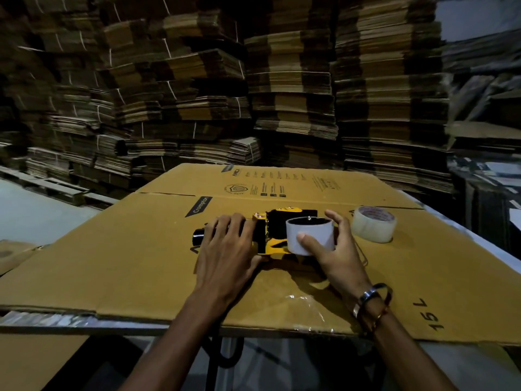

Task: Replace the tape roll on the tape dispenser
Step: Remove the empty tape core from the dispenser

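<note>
the left hand (225, 246) pinned the tape dispenser (270, 235) flat; the right hand (335, 249) gripped the empty core (310, 235), apparently coming off. the new tape roll (373, 224) waited nearby, not yet fitted.

Tape roll (373, 227) just beside right hand (339, 255).
</note>
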A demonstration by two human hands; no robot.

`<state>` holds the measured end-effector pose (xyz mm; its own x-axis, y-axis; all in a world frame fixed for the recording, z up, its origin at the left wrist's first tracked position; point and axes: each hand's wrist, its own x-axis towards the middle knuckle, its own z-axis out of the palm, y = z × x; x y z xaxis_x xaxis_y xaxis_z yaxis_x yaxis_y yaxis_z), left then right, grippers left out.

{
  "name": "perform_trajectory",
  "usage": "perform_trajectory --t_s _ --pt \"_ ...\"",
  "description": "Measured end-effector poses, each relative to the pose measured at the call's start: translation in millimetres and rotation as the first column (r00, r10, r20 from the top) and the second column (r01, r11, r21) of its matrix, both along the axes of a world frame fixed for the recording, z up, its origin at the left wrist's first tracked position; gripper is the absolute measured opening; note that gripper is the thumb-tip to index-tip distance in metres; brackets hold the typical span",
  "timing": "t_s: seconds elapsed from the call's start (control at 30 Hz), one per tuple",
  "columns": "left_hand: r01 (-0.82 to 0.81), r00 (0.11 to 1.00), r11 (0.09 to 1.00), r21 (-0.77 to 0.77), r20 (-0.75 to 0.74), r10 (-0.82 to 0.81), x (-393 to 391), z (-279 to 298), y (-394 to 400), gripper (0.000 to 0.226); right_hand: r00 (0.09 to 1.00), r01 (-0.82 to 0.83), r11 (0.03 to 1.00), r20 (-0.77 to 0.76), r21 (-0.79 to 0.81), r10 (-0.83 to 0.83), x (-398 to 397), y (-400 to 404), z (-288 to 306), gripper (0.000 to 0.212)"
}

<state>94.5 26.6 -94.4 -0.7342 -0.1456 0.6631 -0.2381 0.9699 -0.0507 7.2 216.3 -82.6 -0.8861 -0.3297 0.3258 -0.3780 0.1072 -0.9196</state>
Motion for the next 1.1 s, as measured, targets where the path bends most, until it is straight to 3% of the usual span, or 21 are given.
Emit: perform_trajectory --t_s 0.17,0.3,0.4,0.57,0.67,0.77,0.87,0.97,1.1 --pt "-0.015 0.999 1.0 -0.021 0.031 0.015 -0.7 -3.1 -2.4 0.064 0.994 0.092 0.983 -0.078 0.161 -0.08 -1.7 -3.9 -2.5 0.106" --pt "0.037 0.999 0.999 0.011 0.015 -0.037 -4.9 -7.4 -5.4 0.07 0.991 0.117 0.959 -0.095 0.26 -0.095 -1.7 -2.7 -2.4 0.105" --pt "0.063 0.998 0.993 0.1 -0.011 -0.063 -5.3 -6.5 -3.4 0.079 0.995 0.087 0.959 -0.078 0.271 -0.069 0.0 -2.5 -1.1 0.107" --pt "0.111 0.99 0.972 0.207 -0.111 -0.089 -7.3 -1.2 -7.0 0.062 0.998 0.011 0.962 -0.062 0.274 0.006 2.6 -3.5 -0.7 0.1" --pt "0.08 0.997 0.955 0.285 -0.025 -0.076 -9.7 16.5 -10.2 0.068 0.998 -0.004 0.958 -0.055 0.288 0.02 2.6 -3.4 0.7 0.112" --pt "-0.002 0.961 0.856 0.517 0.239 -0.141 -23.9 43.4 -22.2 0.079 0.998 -0.009 0.956 -0.049 0.294 0.024 0.3 -3.0 0.9 0.117" --pt "-0.14 0.827 0.671 0.728 0.459 -0.325 -34.7 68.4 -30.8 0.078 0.997 0.009 0.953 -0.078 0.303 0.015 -1.6 -3.0 -1.6 0.108" --pt "-0.199 0.788 0.562 0.803 0.472 -0.395 -37.7 77.2 -34.7 0.067 0.993 0.028 0.95 -0.121 0.312 0.011 -0.8 -2.7 -3.0 0.104" --pt "-0.064 0.856 0.471 0.88 0.291 -0.427 -33.9 63.4 -24.8 0.062 0.955 0.154 0.931 -0.292 0.332 -0.054 -1.8 -3.5 -4.2 0.105"
